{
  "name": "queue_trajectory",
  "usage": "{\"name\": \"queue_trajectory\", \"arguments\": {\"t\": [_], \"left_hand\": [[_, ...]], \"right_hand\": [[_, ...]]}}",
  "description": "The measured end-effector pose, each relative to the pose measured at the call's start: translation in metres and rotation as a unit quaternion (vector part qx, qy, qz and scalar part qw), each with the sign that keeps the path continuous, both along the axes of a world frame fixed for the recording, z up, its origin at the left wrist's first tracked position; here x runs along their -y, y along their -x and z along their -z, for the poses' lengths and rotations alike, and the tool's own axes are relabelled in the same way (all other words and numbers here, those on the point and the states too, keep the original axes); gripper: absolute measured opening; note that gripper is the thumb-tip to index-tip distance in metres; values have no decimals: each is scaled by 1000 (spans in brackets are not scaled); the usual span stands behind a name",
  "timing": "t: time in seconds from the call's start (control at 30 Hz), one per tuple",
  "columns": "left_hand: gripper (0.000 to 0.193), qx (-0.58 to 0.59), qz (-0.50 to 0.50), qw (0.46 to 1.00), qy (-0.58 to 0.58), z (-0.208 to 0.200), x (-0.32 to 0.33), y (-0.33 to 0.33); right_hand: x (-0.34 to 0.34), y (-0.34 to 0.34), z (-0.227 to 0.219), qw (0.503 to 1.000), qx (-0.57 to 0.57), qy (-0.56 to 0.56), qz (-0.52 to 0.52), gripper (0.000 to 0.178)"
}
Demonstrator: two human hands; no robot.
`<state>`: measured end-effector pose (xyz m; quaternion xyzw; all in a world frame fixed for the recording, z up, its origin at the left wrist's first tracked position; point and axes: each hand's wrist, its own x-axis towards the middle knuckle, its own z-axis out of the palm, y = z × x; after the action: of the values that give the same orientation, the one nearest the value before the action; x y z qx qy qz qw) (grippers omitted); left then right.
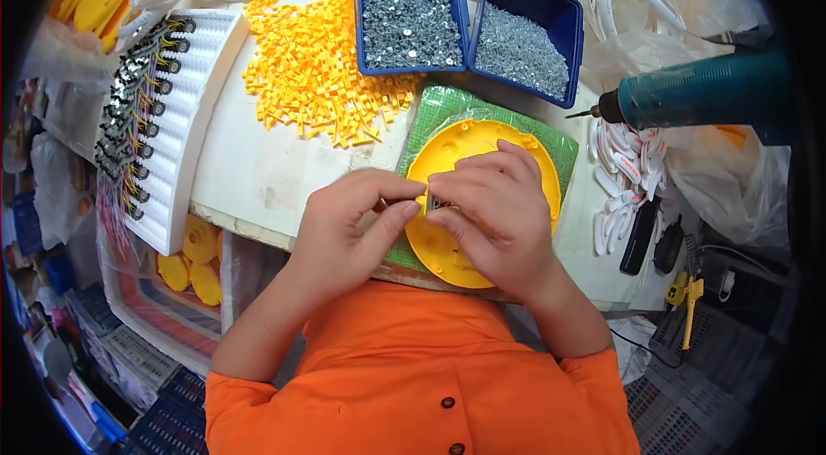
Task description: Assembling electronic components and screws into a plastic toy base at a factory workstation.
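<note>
A round yellow plastic shell (462, 133) lies hollow side up on a green mat (564, 151) in front of me. My left hand (348, 214) is at the shell's left rim, thumb and forefinger pinching a small yellow plastic piece (422, 200). My right hand (508, 218) is over the middle of the shell. Its thumb and fingertips close on a small metallic part (431, 200) right beside the yellow piece. Fine wires seem to show under the right fingers, but most of the part is hidden by them.
Behind the mat are two blue bins of screws (411, 25) (523, 46) and a heap of small yellow pieces (318, 68). A teal electric screwdriver (701, 89) juts in from the right above white curved parts (621, 162). At left, a white foam tray (202, 102) holds wired components.
</note>
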<state>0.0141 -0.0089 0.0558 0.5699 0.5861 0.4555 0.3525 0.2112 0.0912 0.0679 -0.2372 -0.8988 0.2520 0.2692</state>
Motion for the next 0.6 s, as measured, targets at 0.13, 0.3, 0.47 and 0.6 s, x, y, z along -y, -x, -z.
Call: {"name": "queue_trajectory", "arguments": {"t": [0.13,0.3,0.47,0.6], "left_hand": [[23,-214,20,961,-177,-9,-10,2],[22,57,-46,996,55,1,2,-9],[18,258,-64,950,166,13,8,-14],[18,68,-103,985,119,17,10,-10]], "right_hand": [[-4,0,-7,984,-9,176,-33,41],[-11,1,-14,994,33,84,-56,41],[-3,6,2,997,36,-25,-63,36],[-2,9,6,997,50,-53,-32,33]]}}
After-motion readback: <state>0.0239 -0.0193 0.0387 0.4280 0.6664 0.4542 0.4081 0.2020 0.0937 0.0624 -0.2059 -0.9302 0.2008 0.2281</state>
